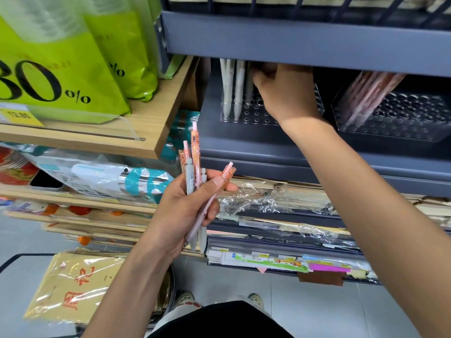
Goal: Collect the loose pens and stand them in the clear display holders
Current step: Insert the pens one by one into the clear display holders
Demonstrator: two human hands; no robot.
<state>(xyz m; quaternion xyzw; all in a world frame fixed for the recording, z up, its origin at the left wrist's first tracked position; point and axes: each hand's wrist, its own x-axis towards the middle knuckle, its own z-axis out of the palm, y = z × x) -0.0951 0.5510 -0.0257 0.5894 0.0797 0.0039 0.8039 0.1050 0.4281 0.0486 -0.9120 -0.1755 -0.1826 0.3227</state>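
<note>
Nearest is a pale tiled floor (317, 308), with the person's shoes (185, 298) at its lower edge and a wrapped yellow paper pack (73, 289) to the left. Above it, low shelves hold flat stacks of wrapped paper goods (280, 198).

The left hand (185, 211) grips a bunch of pens (192, 172), pink, orange and white, fanned upward in front of the shelf edges.

Farther in, the right hand (285, 93) reaches under a grey shelf (292, 42), over a clear holder (256, 118) on the grey ledge. Its fingertips are lost in shadow, so I cannot tell whether it holds anything. White pens (231, 89) stand in the holder's left holes. A second holder (402, 118), to the right, has pink pens (366, 93) leaning in it.

On the far left, a wooden shelf (151, 123) carries green bags (61, 69).
</note>
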